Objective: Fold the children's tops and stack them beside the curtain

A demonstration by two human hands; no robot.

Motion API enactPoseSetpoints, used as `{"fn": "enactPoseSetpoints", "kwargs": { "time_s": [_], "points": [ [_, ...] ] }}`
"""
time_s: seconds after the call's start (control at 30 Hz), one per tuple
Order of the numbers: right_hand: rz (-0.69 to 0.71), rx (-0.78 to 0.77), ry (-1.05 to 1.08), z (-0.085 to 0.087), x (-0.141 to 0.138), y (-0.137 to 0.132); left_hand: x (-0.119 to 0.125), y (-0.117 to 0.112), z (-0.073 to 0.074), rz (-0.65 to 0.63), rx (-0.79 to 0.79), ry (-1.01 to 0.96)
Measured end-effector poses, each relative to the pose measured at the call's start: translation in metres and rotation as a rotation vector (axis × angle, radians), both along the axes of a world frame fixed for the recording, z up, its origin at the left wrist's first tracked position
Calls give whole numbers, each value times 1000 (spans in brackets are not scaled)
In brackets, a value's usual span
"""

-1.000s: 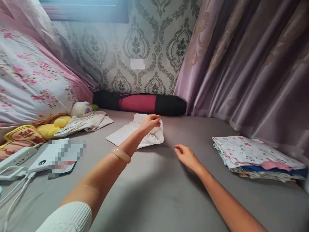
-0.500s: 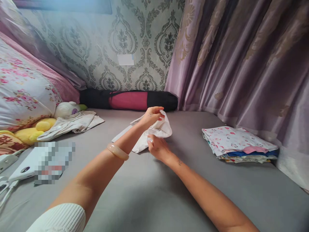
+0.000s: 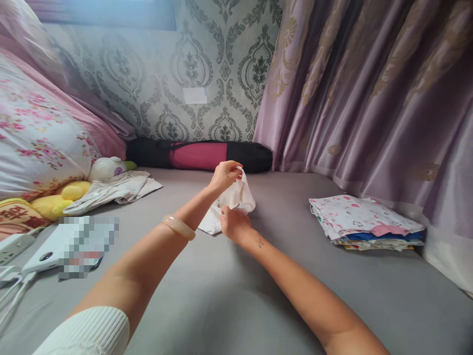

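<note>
My left hand [image 3: 223, 175], with a pale bangle on its wrist, pinches the top edge of a white cloth [image 3: 236, 198] and lifts it off the grey bedsheet [image 3: 229, 291]. Just below, my right hand [image 3: 233, 224] grips the lower part of the same cloth, fingers closed on it. The cloth hangs bunched between the two hands, its bottom still touching the sheet.
A stack of folded printed clothes [image 3: 364, 223] lies at the right by the purple curtain [image 3: 369, 98]. A black and pink rolled bag [image 3: 199, 154] sits against the wall. At the left are a floral pillow [image 3: 40, 143], plush toys [image 3: 62, 199], a beige garment [image 3: 116, 187] and a power strip [image 3: 15, 244].
My left hand has lifted the white cloth from lying flat. My right hand came off the sheet, moved left and took hold of the cloth's lower part, which is now more bunched.
</note>
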State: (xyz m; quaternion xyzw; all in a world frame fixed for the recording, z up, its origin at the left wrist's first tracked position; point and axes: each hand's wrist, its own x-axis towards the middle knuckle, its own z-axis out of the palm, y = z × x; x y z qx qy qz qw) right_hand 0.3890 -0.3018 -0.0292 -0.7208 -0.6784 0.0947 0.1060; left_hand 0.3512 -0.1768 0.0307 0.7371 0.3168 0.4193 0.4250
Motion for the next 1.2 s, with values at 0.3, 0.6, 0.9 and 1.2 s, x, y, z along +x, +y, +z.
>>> {"fn": "enactPoseSetpoints", "kwargs": {
  "time_s": [0.3,0.6,0.9,1.2],
  "points": [
    [-128,84,35,6,21,-31,-24,26,-3,382,208,159],
    [-394,289,-32,11,75,-29,-40,38,-13,443,-63,-47],
    [-513,491,52,37,110,-11,-38,28,0,367,-257,-313],
    [-409,661,31,86,130,-4,-53,12,34,351,-46,-429]
  ]
}}
